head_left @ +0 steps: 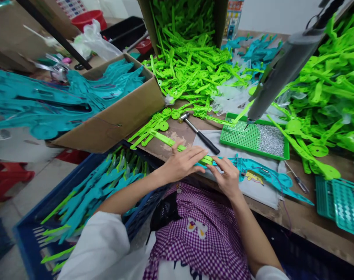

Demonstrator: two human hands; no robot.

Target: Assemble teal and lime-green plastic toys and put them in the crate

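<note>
My left hand (184, 161) is closed around a long bright green plastic strip (165, 140), which slants up to the left over the table edge. Fingers of my right hand (226, 174) pinch the near end of the green strip, where it meets a flat blue plastic piece (270, 175). That blue piece lies to the right on a pale cloth (254, 192), with a thin purple wire trailing from it. Beyond my hands rests a hammer (200, 134) with a black handle. A screwdriver tip hangs over a green tray (254, 136) holding many small screws.
A grey power screwdriver (282, 74) hangs at the right. Green parts (191, 74) are heaped at the back. Blue parts fill a cardboard box (113, 116) at the left. A blue crate (31, 233) with assembled pieces stands below. Teal trays (347, 206) sit at the far right.
</note>
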